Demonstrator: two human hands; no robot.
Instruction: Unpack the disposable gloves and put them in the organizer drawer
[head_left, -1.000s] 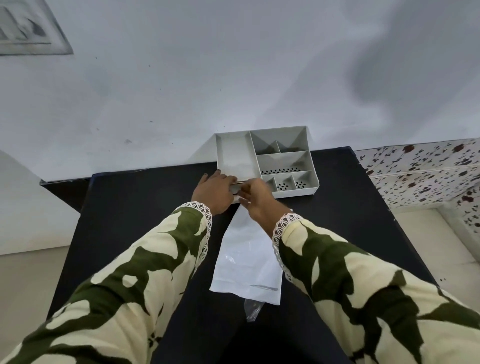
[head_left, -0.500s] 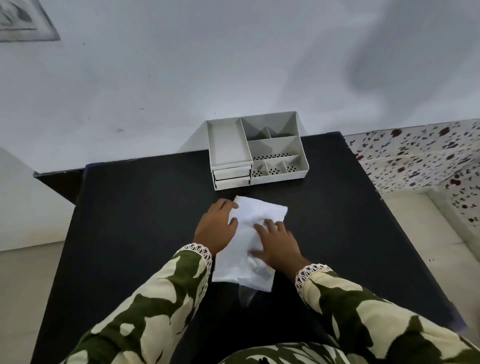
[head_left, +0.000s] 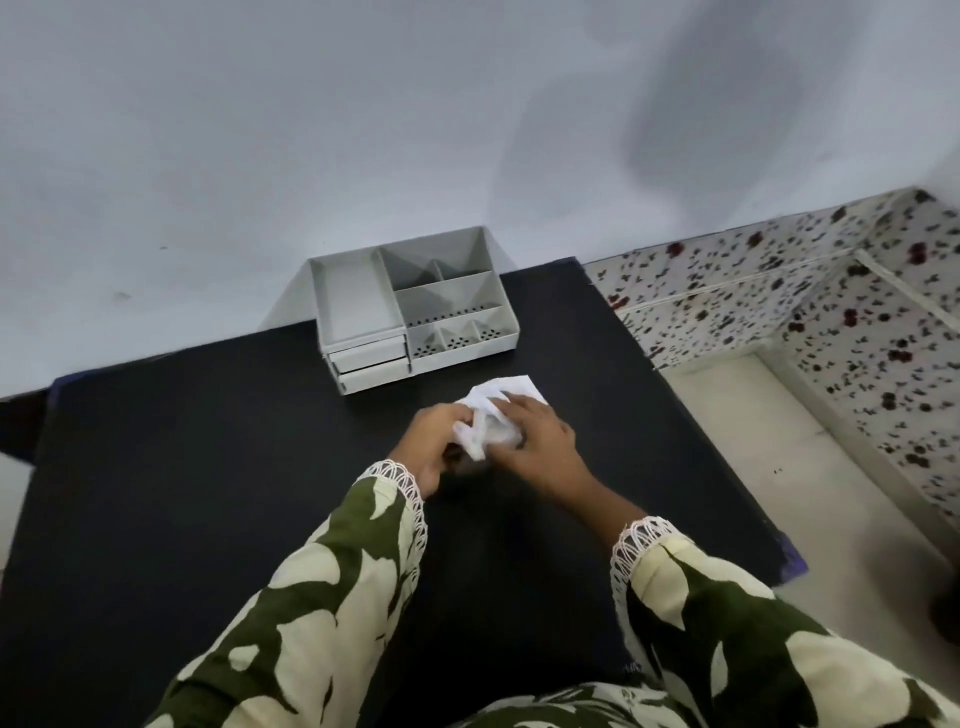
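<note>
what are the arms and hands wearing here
Both arms wear loose long sleeves: left sleeve, right sleeve, cream with dark olive-green leaf-like blotches. Each cuff ends in a white looped lace trim. The left hand and right hand are bare, no gloves.

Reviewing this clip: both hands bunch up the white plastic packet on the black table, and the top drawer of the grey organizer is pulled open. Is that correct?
Not quite. The head view shows both front drawers of the grey plastic organizer shut flush, the top drawer included. The rest holds: the left hand and right hand bunch up the white plastic packet on the black table.
</note>
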